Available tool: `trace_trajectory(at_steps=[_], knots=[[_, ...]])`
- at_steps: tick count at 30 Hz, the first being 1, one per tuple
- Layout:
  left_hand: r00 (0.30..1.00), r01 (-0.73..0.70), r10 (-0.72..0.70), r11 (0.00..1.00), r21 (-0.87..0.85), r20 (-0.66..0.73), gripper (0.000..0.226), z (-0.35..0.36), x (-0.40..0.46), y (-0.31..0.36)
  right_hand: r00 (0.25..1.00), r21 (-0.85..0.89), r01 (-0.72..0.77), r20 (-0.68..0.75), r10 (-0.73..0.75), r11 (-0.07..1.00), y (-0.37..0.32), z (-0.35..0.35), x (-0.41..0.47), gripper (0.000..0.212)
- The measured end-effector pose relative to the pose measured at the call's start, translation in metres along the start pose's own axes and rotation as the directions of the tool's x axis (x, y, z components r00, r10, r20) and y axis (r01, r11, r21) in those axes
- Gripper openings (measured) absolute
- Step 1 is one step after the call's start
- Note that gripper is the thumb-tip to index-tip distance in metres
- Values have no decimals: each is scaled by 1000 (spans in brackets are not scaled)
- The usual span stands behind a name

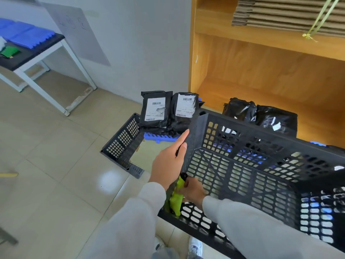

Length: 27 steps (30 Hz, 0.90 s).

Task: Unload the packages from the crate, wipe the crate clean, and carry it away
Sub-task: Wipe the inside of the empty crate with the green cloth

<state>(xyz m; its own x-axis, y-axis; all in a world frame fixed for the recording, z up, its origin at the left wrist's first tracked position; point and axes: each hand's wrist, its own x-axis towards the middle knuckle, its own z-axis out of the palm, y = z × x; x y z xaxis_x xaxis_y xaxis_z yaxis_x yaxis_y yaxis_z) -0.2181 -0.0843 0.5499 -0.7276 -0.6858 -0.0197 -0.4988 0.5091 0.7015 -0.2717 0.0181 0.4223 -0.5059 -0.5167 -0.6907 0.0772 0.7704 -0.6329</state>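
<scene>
The black perforated crate [242,171], tilted and lifted off the floor, is gripped at its left wall by the left hand [169,163]. The right hand [194,189] pinches a green cloth [176,199] against its corner. 2 labelled black packages [168,111] stand behind.

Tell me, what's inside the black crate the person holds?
No packages show in the crate. The right hand reaches in, holding a green cloth at its wall. The sleeve covers the near part of the floor.

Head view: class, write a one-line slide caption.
Left hand grips the empty black crate wall; right hand holds a green cloth inside it.
</scene>
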Motion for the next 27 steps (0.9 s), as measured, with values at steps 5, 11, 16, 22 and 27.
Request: trace_trajectory(at_steps=[5, 11, 16, 22, 27], knots=[[1000, -10, 10, 1000, 2, -8, 43, 2, 1, -3, 1000, -85, -19, 9, 20, 996, 17, 16, 16, 25], [1000, -12, 12, 1000, -7, -1, 43, 2, 1, -1, 994, 106, -94, 70, 87, 990, 17, 11, 15, 35], [1000, -2, 2, 1000, 14, -6, 43, 0, 1, 0, 990, 235, -94, 126, 65, 967, 8, 7, 4, 38], [1000, 15, -15, 1000, 24, 3, 43, 0, -1, 3, 991, 327, 10, 125, -54, 945, -11, -7, -31, 34], [1000, 17, -17, 999, 34, 16, 43, -2, -2, 5, 982, 355, 126, 88, -168, 926, -33, -19, -66, 33]])
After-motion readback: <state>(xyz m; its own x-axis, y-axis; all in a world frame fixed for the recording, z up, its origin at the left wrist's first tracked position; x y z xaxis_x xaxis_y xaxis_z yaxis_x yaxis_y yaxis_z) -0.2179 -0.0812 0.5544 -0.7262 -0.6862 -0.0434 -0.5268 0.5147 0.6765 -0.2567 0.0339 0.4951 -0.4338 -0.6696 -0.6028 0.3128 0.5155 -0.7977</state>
